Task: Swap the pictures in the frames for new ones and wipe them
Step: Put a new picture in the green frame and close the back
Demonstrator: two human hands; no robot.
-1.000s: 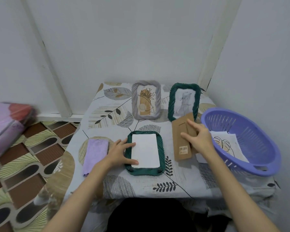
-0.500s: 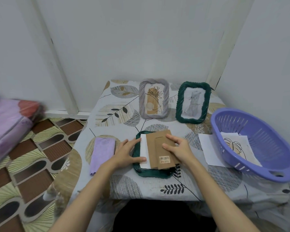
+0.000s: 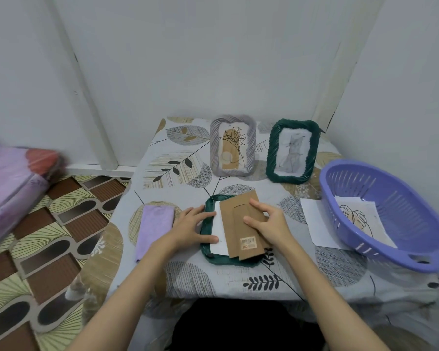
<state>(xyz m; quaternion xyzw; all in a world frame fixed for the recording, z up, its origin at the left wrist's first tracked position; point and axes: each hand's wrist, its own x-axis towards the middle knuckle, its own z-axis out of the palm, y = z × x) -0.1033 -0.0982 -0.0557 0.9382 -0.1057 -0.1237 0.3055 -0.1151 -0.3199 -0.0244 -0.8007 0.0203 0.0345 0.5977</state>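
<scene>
Purple basket (image 3: 416,252) holds a leaf drawing (image 3: 357,219); both hands (image 3: 270,224) rest flat-fingered on the face-down frame (image 3: 208,257)'s cardboard back (image 3: 236,224)

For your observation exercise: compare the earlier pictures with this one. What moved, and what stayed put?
The right hand carried the cardboard backing leftward from beside the purple basket onto the face-down green frame, over its white sheet. The left hand stayed on the frame's left edge. Both standing frames and the purple cloth are unchanged.
</scene>
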